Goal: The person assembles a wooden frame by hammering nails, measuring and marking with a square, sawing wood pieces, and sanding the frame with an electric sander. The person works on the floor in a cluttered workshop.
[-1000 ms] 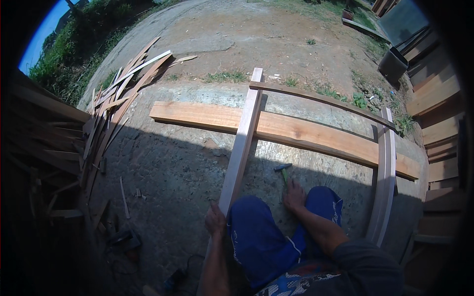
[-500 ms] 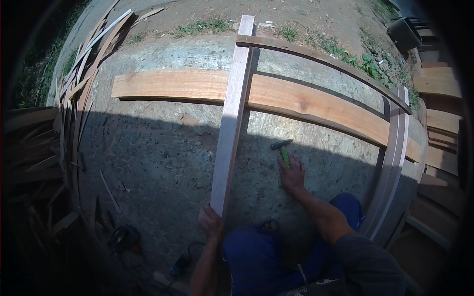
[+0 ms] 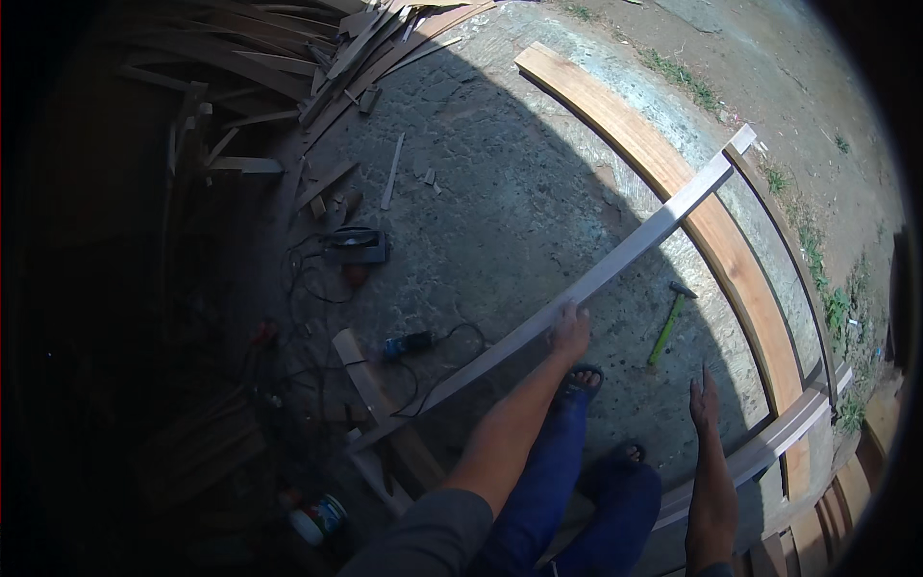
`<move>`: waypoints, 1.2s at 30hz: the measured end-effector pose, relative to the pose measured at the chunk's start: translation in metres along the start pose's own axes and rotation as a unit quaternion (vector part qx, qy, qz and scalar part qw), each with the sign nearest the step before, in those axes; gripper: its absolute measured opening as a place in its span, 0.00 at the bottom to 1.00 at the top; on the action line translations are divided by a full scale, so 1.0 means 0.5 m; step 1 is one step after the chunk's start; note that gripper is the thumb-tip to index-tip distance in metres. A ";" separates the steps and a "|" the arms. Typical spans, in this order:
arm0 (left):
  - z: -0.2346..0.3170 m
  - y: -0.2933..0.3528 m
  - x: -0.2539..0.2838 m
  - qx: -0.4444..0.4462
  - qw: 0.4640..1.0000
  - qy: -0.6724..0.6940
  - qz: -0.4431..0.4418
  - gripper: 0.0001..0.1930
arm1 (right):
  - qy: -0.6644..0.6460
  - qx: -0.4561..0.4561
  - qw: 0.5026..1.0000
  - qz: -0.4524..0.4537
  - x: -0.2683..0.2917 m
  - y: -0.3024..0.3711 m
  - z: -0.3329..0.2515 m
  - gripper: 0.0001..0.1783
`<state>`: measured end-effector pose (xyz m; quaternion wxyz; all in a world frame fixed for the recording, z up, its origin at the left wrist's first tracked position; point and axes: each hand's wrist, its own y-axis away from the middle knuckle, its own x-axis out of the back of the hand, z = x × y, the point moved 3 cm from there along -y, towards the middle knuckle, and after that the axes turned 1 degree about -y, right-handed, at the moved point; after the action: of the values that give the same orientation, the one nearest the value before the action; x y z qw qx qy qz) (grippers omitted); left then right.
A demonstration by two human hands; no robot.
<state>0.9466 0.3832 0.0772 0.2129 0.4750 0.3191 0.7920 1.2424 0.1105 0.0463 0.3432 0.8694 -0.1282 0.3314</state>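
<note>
My left hand (image 3: 570, 332) grips a long pale wooden beam (image 3: 630, 252) partway along its length, with the fingers over its edge. My right hand (image 3: 705, 402) is raised and holds nothing, its fingers stretched out. Left of it, a claw-less hammer (image 3: 665, 332) with a green handle and dark head lies on the concrete. The beam crosses over a wide light-brown plank (image 3: 625, 130). A thin dark batten (image 3: 793, 240) runs from the beam's far end to a second pale beam (image 3: 769, 442) at the right.
At the left lie a corded power tool (image 3: 356, 247), a blue corded tool (image 3: 409, 344), cables and a tub (image 3: 317, 519). Scrap timber (image 3: 288, 62) is heaped at the upper left. More boards (image 3: 817, 529) stand at the lower right. My sandalled foot (image 3: 583, 380) is close below the beam.
My right hand has let go of the hammer, which stays on the ground, and has drawn away from it. My left hand is now farther along the beam. The view has swung left.
</note>
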 end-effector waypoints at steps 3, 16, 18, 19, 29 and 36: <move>-0.022 0.233 -0.057 -0.119 0.972 0.132 -0.152 0.29 | -0.075 -0.177 0.972 -0.138 0.090 0.296 0.050 0.32; -0.652 1.015 0.044 0.252 0.830 0.373 0.328 0.21 | -0.005 -0.145 0.914 -0.380 0.218 0.493 -0.103 0.28; -0.730 1.167 -0.055 0.347 0.767 0.391 0.372 0.22 | -0.106 -0.157 0.923 -0.335 0.294 0.486 -0.233 0.34; -0.744 1.247 -0.095 0.358 0.792 0.353 0.346 0.21 | -0.114 -0.149 0.933 -0.307 0.314 0.462 -0.255 0.33; -0.651 1.583 -0.377 0.476 0.571 0.639 0.198 0.16 | -0.047 -0.130 0.951 -0.275 0.356 0.458 -0.334 0.23; -0.733 1.572 -0.316 0.360 0.534 0.729 0.232 0.21 | 0.041 -0.069 0.929 -0.360 0.149 0.630 -0.483 0.26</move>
<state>0.6668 -0.3836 0.4094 -0.4731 -0.1731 0.5005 0.7040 1.0381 0.0452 0.3884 0.5035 0.8172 0.1850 0.2109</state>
